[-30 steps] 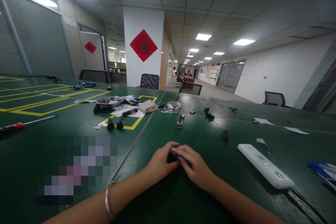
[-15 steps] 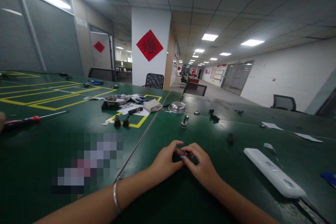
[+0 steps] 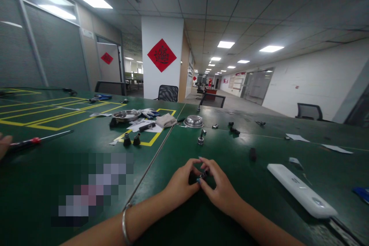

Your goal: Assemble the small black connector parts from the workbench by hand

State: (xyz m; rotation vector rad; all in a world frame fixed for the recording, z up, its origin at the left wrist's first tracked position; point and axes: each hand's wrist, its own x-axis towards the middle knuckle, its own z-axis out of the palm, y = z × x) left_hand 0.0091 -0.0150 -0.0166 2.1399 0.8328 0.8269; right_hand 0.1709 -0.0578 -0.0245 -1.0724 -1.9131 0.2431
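My left hand (image 3: 181, 182) and my right hand (image 3: 220, 186) meet on the green table (image 3: 253, 184) right in front of me. Their fingers curl together round a small dark part (image 3: 203, 175) pinched between the fingertips of both. Most of that part is hidden by my fingers. A silver bangle (image 3: 124, 226) sits on my left wrist.
A long white device (image 3: 301, 195) lies to the right, a small black cylinder (image 3: 253, 154) beyond my hands. Farther back are metal bowls (image 3: 193, 121), small fittings (image 3: 200, 137), papers and gloves (image 3: 150, 113). A red-handled screwdriver (image 3: 37, 140) lies at left by another person's fingertips (image 3: 4, 144).
My fingers have shifted round the small part, lifting it slightly off the table. The view has tilted a little, and another person's fingertips have come in at the left edge.
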